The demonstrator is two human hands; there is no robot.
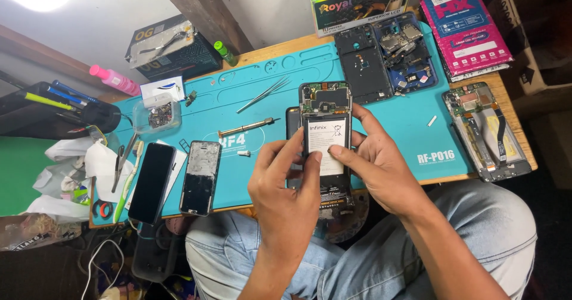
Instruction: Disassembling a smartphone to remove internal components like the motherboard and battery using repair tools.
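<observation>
I hold an opened smartphone with its back cover off, upright over the front edge of a teal repair mat. Its circuit board shows at the top and a white-labelled battery fills the middle. My left hand grips the phone's left side, with its fingers curled onto the battery. My right hand holds the right side, fingertips resting on the battery's lower right edge.
On the mat lie a screwdriver, tweezers, a cracked phone, a black phone, disassembled phone frames and another opened phone at the right. Boxes, a pink bottle and a parts tub stand behind.
</observation>
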